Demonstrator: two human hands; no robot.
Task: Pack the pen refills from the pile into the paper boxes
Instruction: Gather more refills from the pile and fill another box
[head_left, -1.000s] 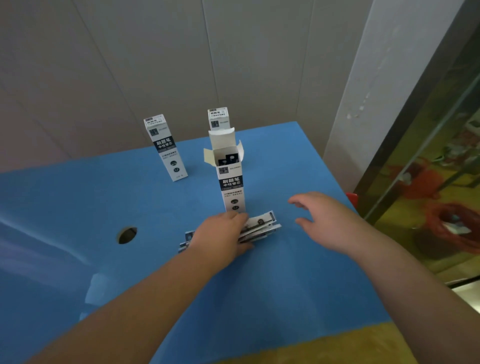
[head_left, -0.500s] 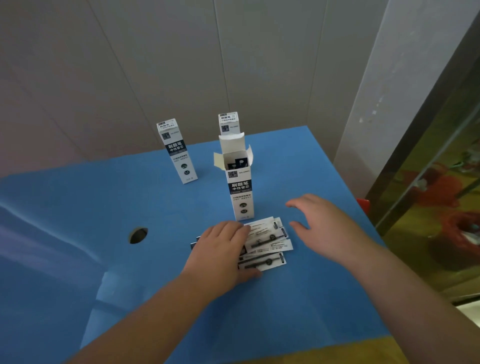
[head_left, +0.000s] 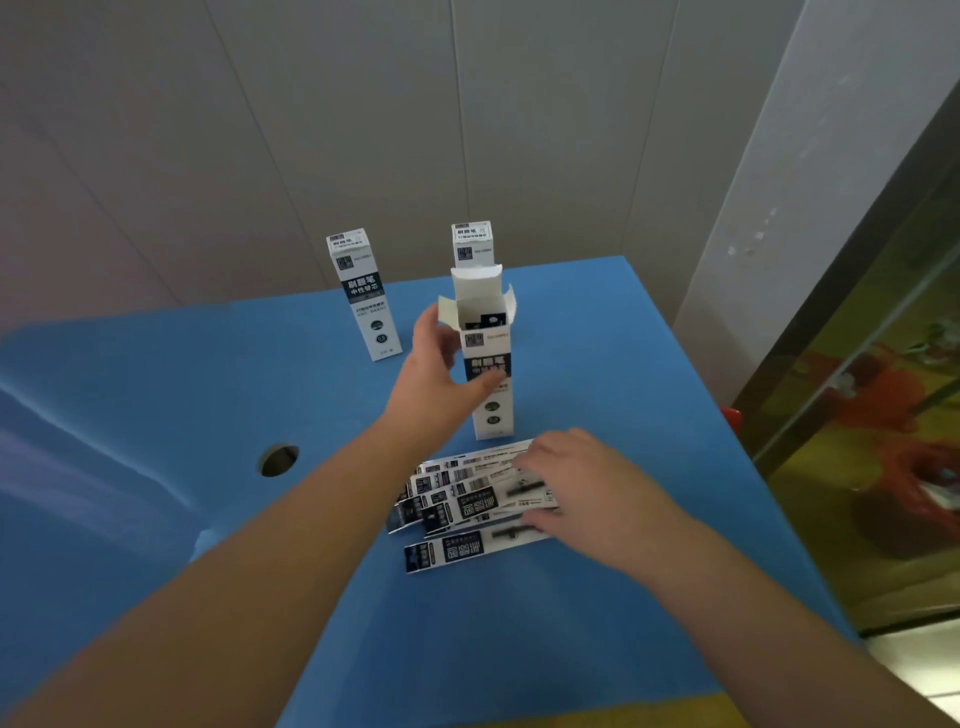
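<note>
An open paper box (head_left: 492, 415) stands upright mid-table, its top flaps raised. My left hand (head_left: 434, 374) wraps it from the left, thumb across the printed front and fingers up by the left flap. Just in front of the box lies the pile of packaged pen refills (head_left: 457, 504), flat white-and-black sleeves fanned out, one a little apart at the near side. My right hand (head_left: 587, 493) lies on the right ends of the sleeves, fingers spread over them. I cannot make out any sleeve being lifted.
Two closed paper boxes stand farther back, one at the left (head_left: 366, 296) and one right behind the open box (head_left: 471, 244). The blue table (head_left: 597, 338) has a round hole (head_left: 279, 460) at the left. Its right edge drops to a floor with red objects.
My left hand left the pile and rose to the open box. My right hand came down from beside the pile onto the sleeves, which are now more fanned out.
</note>
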